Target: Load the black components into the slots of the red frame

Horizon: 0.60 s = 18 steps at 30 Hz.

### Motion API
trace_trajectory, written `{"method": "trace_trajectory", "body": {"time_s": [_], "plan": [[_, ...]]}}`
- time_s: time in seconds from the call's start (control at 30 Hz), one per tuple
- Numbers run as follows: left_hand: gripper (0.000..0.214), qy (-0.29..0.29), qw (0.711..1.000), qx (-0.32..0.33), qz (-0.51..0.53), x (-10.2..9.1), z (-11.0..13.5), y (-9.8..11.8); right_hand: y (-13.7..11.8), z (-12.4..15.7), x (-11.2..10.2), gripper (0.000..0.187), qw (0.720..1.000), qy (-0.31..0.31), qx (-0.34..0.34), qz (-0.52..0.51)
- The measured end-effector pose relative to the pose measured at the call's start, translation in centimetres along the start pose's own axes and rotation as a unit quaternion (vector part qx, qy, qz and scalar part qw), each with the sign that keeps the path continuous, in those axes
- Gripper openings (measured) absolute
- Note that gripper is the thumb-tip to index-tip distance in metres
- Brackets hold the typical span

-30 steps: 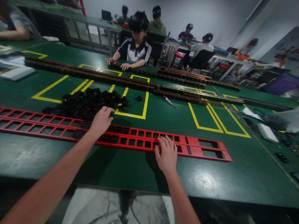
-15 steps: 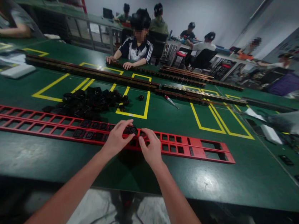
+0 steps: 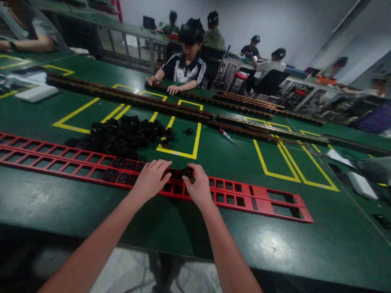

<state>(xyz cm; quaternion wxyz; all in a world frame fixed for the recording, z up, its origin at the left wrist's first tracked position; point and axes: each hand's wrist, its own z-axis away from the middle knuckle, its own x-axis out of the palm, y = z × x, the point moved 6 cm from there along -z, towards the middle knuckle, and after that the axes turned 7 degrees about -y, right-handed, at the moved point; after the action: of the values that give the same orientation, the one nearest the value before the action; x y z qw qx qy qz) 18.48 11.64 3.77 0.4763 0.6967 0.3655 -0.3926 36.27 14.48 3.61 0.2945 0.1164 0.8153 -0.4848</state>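
Note:
Two long red slotted rails (image 3: 261, 206) lie side by side on the green table, with rows of square openings. Black socket modules (image 3: 110, 175) fill some openings left of my hands. My left hand (image 3: 151, 177) rests over the rails, thumb and fingers apart and nothing visible between them. Just to its right, my right hand (image 3: 198, 184) curls thumb and fingers around a small black socket module (image 3: 187, 172) above the far rail. The fingers partly cover this module. Behind the rails lies a heap of loose black modules (image 3: 122, 133).
A single black piece (image 3: 189, 131) and a red-and-white pen-like tool (image 3: 229, 137) lie beyond the heap. Long dark strips (image 3: 130, 99) cross the table. Yellow tape (image 3: 196, 139) marks rectangles. A co-worker (image 3: 186, 68) sits opposite, hands on a strip.
The black module between my hands is now at my right hand's fingers, and my left fingers have come away from it. The whole view has shifted slightly.

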Motion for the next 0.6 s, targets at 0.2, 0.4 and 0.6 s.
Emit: {"method": "trace_trajectory", "body": {"time_s": [0.2,0.4,0.6], "plan": [[0.03,-0.028,0.998,-0.022,-0.053,0.4,0.1,-0.1,-0.1,0.5,0.8,0.037,0.999,-0.037,-0.007,0.012],[0.03,-0.044,0.997,-0.018,-0.053,0.4,0.1,0.0,-0.1,0.4,1.1,0.037,0.997,-0.063,-0.006,0.033],[0.032,-0.048,0.997,-0.021,-0.051,0.6,0.0,-0.5,-0.2,0.5,1.6,0.042,0.994,-0.06,-0.043,0.079]]}}
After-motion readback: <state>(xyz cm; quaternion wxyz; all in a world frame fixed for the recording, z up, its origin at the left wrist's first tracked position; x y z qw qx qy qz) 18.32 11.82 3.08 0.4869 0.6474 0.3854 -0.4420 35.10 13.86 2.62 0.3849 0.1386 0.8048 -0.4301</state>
